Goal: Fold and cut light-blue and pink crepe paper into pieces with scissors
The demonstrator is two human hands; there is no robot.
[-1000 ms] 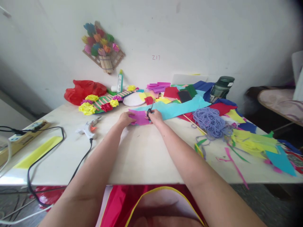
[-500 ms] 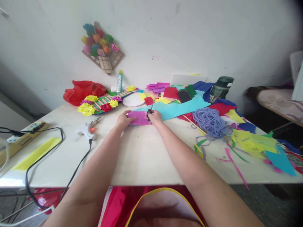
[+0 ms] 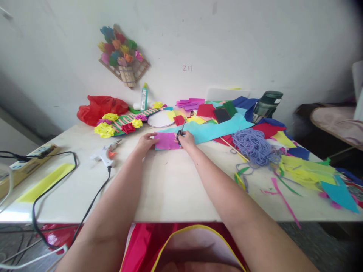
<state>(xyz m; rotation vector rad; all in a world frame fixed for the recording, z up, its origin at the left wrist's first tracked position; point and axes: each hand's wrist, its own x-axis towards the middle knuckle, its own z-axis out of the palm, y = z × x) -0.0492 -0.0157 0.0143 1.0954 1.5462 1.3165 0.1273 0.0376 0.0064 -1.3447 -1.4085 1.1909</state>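
Note:
A purple sheet of paper [image 3: 168,141] lies flat on the table over a light blue strip of paper [image 3: 218,130]; a thin blue edge shows beneath it. My left hand [image 3: 145,143] grips the purple sheet at its left edge, thumb toward the paper. At the right edge is my right hand [image 3: 187,140], closed around dark-handled scissors [image 3: 179,135], their blades pointing up and away. Its fingertips also touch the purple sheet. Whether the blades are open is too small to tell.
A hot glue gun [image 3: 106,155] with its cord lies left, near a power strip [image 3: 31,166]. Purple-blue yarn [image 3: 252,146] and paper scraps [image 3: 306,172] spread right. Behind are a flower-decorated green piece [image 3: 121,124], a white disc [image 3: 160,119] and a dark bottle [image 3: 268,105].
My left hand has slid slightly left, its thumb drawing back toward the sheet's edge. My right hand keeps the scissors in nearly the same place. The view has shifted a little.

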